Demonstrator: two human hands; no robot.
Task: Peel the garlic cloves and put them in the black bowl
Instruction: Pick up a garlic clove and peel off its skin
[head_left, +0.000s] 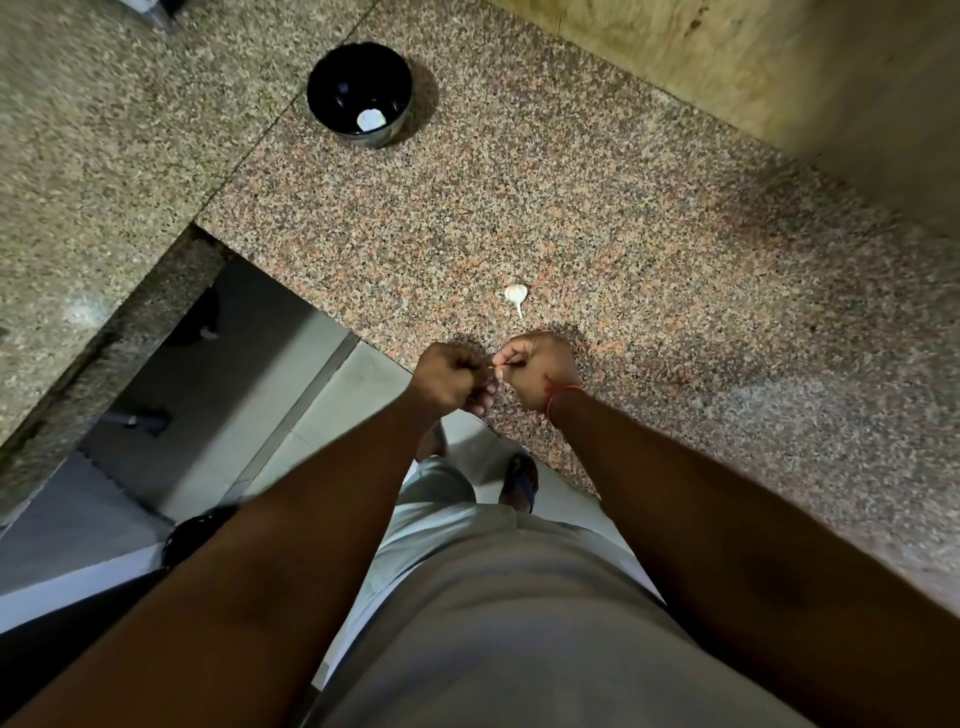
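Observation:
A black bowl (359, 93) stands far back on the speckled granite counter (649, 249), with one white peeled clove (371, 119) lying inside it. An unpeeled garlic clove (516, 296) with a thin tail lies on the counter just beyond my hands. My left hand (451, 378) and my right hand (537, 370) are curled close together near the counter's front edge. Between their fingertips a small pale bit of a garlic clove (497, 365) shows, and both hands pinch it. Most of that clove is hidden by the fingers.
The counter's front edge runs diagonally under my hands, with tiled floor (322, 410) and my sandalled foot (519, 480) below. A second, greyer granite slab (104, 156) joins on the left. A wall (779, 78) bounds the counter at the back right.

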